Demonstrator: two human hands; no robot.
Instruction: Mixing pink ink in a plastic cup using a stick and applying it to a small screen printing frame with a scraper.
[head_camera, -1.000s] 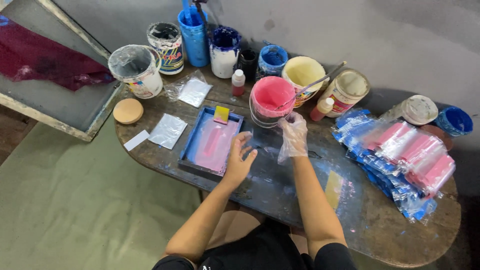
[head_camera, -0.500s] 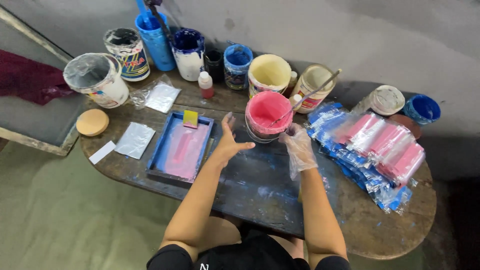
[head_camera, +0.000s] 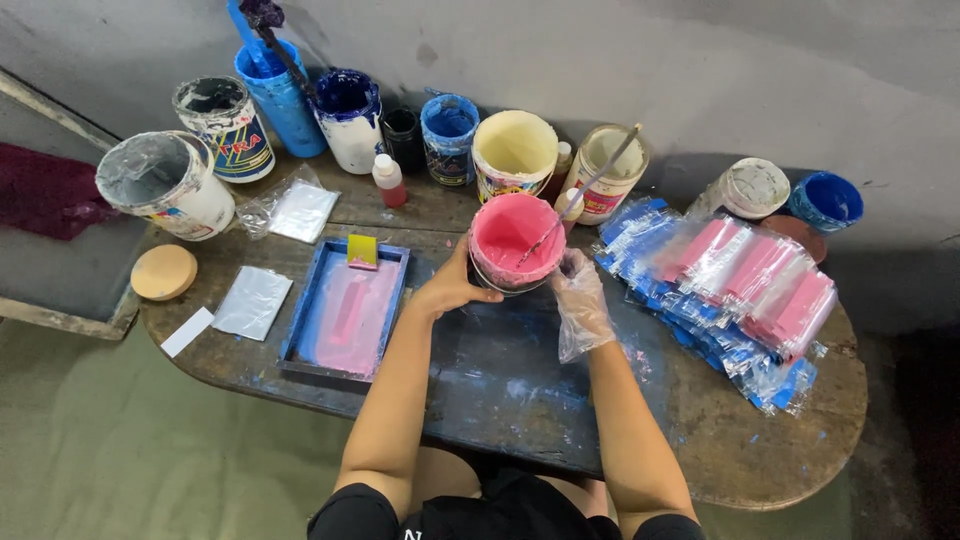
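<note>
Left of center sits a blue tray (head_camera: 345, 305) with pinkish film. The bare left hand (head_camera: 450, 288) cups the side of the pink paint bucket (head_camera: 515, 243) mid-frame, and the gloved right hand (head_camera: 578, 290) pinches a stirring stick (head_camera: 590, 185) resting in it. Bagged pink packets (head_camera: 745, 290) pile up at right.

The left hand's fingers (head_camera: 462, 262) vanish behind the pink paint bucket (head_camera: 515, 240); a cloudy plastic glove (head_camera: 580, 305) veils the right hand.

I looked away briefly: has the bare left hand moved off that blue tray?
Yes. The left hand went rightward from the blue tray and now cups the pink paint bucket.
</note>
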